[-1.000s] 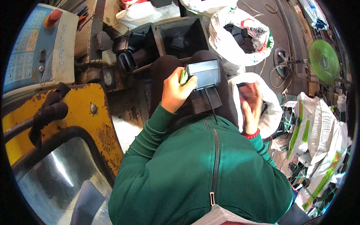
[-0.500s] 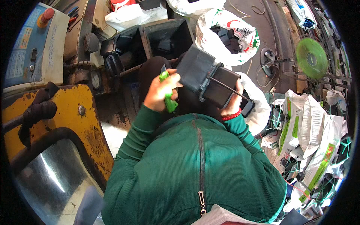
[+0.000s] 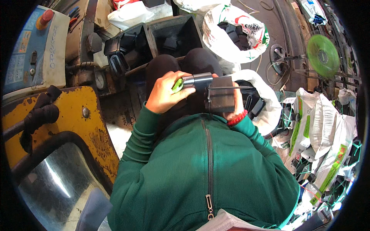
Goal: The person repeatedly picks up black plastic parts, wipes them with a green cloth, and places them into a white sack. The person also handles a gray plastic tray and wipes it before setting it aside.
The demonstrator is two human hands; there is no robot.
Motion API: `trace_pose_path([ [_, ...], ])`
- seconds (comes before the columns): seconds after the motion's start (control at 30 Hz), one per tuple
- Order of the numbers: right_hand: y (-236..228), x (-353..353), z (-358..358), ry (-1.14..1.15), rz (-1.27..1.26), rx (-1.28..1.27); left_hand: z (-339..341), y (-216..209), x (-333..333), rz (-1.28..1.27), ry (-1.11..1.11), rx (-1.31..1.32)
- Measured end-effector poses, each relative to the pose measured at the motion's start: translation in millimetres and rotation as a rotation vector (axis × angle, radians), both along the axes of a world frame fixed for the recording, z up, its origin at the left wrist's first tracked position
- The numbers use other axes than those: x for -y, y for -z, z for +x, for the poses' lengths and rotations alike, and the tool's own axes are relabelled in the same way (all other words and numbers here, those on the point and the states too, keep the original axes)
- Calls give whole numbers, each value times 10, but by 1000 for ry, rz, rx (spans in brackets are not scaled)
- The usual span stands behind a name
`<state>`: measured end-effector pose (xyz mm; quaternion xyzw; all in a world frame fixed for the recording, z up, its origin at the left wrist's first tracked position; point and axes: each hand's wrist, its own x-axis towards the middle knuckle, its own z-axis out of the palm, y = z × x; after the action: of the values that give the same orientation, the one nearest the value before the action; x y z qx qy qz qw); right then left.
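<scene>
Above my lap I hold a black plastic box-shaped part [image 3: 221, 99] with a narrower rounded section pointing left and a thin rod along its upper side. My right hand [image 3: 237, 103], a red beaded bracelet at its wrist, is closed around the part's right end; some of its fingers are hidden behind it. My left hand [image 3: 166, 93] is closed round a green utility knife [image 3: 177, 85] whose blade I cannot make out. That hand's thumb and fingers also reach the left end of the part.
Two black bins [image 3: 175, 29] with black parts stand beyond my knees. A white sack [image 3: 216, 34] of black pieces is at far right; another open white sack [image 3: 271, 109] sits nearer. A green fan [image 3: 323, 56], white bags [image 3: 322, 127] and a yellow machine panel [image 3: 83, 127] flank me.
The black part has turned, so its wide flat side no longer faces up and its narrow section points left. My left hand has moved slightly right, against that end.
</scene>
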<state>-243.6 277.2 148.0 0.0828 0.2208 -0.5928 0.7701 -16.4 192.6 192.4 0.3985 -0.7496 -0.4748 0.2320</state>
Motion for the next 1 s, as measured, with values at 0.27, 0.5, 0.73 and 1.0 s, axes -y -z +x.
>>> trace_pose_path([
  [0.27, -97, 205, -396, 71, -171, -582, 143, 231, -170, 188, 206, 178],
  [0.5, -158, 353, 47, 124, -133, -798, -584, -401, -129, -486, 61, -23],
  [0.73, -334, 510, -115, 225, -267, -625, -583, -493, 343, -386, -248, -256],
  [1.0, -532, 648, -231, 138, -441, -294, -290, -72, 718, 385, -471, -584],
])
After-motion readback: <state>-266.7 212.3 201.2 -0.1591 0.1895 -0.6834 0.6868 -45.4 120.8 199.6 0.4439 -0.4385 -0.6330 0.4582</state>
